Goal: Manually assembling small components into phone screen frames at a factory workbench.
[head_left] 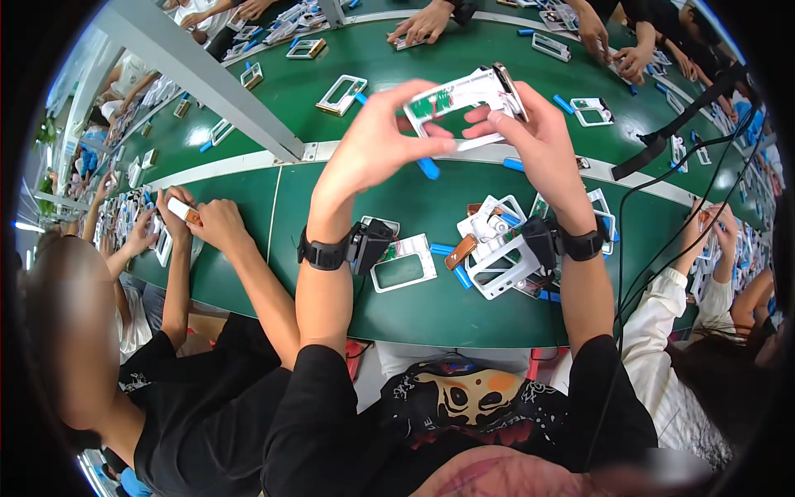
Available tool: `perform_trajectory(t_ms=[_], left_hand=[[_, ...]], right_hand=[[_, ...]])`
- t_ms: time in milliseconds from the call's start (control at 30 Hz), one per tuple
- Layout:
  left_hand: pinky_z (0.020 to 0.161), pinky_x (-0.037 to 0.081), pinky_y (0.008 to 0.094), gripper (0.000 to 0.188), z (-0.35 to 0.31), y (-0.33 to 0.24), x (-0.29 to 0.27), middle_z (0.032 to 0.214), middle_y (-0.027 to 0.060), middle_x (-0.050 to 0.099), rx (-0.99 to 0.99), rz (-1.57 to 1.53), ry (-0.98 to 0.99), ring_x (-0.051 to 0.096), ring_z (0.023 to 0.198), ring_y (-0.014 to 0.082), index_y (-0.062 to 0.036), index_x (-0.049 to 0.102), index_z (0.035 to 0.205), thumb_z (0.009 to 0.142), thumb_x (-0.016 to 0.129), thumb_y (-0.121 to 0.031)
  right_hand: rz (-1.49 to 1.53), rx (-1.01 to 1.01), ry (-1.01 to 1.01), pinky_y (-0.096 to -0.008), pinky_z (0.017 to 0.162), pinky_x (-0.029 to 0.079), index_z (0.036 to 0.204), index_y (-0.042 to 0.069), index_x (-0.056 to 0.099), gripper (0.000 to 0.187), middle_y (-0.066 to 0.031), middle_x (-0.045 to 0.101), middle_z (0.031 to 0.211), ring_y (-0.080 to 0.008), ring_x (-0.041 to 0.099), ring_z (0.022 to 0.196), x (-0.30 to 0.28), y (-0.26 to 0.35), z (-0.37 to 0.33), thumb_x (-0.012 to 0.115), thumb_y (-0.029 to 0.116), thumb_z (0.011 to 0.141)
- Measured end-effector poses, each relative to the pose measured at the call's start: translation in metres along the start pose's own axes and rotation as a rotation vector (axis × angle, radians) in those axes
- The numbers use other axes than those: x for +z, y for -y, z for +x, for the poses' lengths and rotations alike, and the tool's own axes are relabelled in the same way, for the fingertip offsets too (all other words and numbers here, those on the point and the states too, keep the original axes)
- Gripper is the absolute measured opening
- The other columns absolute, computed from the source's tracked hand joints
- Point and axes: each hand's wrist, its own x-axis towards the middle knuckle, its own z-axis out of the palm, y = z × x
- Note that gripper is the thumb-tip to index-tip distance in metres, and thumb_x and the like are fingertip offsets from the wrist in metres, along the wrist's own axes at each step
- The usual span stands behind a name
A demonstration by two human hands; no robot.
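Observation:
Both my hands are raised over the bench, holding a white plastic housing [465, 89] with a large opening, tilted between them. A green circuit board [435, 103] shows inside it, and a shiny dark-gold cap [510, 89] sits at its right end. My left hand [374, 137] grips the housing's left end, fingers curled behind it. My right hand [540, 132] is closed round the right end, with fingertips at the opening. Below my left fingers a blue cylinder [427, 168] shows; whether it is wired to the housing is hidden.
On the green bench [389, 319] lie a white frame [404, 272] and a pile of housings [494, 228] with blue cylinders and a brown cap [460, 252]. A metal post [207, 79] stands left. Black cables [654, 240] hang right. Co-workers handle similar parts on several sides.

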Motion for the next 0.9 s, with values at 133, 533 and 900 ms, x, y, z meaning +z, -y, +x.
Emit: perform_trajectory(t_ms=[133,533,900], left_hand=[[0.068,0.053,0.026,0.036,0.005,0.01,0.006,0.09,0.0075,0.067,-0.115,0.001,0.223,0.066,0.09,0.0147,0.0042,0.059,0.114,0.081,0.07,-0.004],[0.059,0.053,0.0251,0.027,0.011,0.009,0.023,0.088,0.0084,0.068,-0.008,-0.317,-0.306,0.064,0.066,0.011,0.0043,0.064,0.101,0.079,0.074,-0.008],[0.061,0.049,0.0286,0.025,0.01,-0.003,0.037,0.097,0.0083,0.061,0.234,-0.453,-0.375,0.06,0.077,0.0127,0.0016,0.064,0.099,0.076,0.075,-0.003]], right_hand=[[-0.072,0.058,-0.027,-0.0251,0.07,0.047,0.119,-0.001,0.055,0.031,-0.0069,0.065,0.092,-0.0112,0.06,0.072,-0.011,0.0,0.003,0.057,0.01,0.091],[0.058,0.015,-0.12,-0.0229,0.06,0.048,0.114,-0.001,0.054,0.032,-0.0101,0.06,0.102,-0.0124,0.06,0.087,0.02,-0.01,0.0,0.064,0.009,0.086],[0.094,0.008,-0.225,-0.0263,0.046,0.049,0.118,-0.001,0.04,0.04,-0.0139,0.06,0.083,-0.0184,0.064,0.058,0.021,0.004,-0.004,0.061,0.003,0.085]])
